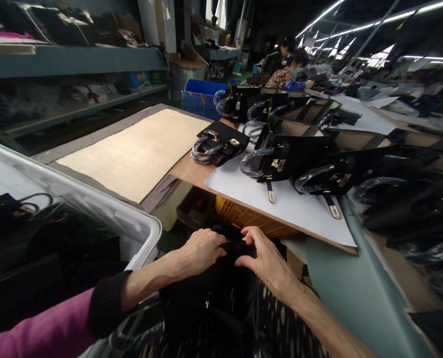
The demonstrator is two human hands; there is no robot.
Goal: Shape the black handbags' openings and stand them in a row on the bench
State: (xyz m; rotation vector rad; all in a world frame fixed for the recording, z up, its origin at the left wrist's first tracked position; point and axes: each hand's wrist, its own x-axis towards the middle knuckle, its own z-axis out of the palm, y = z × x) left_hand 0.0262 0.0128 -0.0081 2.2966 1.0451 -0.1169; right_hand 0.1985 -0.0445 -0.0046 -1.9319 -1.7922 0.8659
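A black handbag (206, 298) rests on my lap, dark against dark clothing, so much of its outline is lost. My left hand (202, 252) is closed on the upper edge of this bag, its thumb and fingers curled in. Opposite it, my right hand (264, 258) holds the same edge from the right, with the dark material between thumb and curved index finger. Below my hands a small gold-coloured fitting shows on the bag. A plastic-wrapped handle (137, 340) loops out at its lower left.
On the left stands a white bin (150, 233) containing black bags. Ahead, wrapped-handle black handbags (284, 154) line a table with white paper (232, 181); one bag (221, 141) sits apart. A yellow crate (255, 219) is below. People (281, 74) sit farther back.
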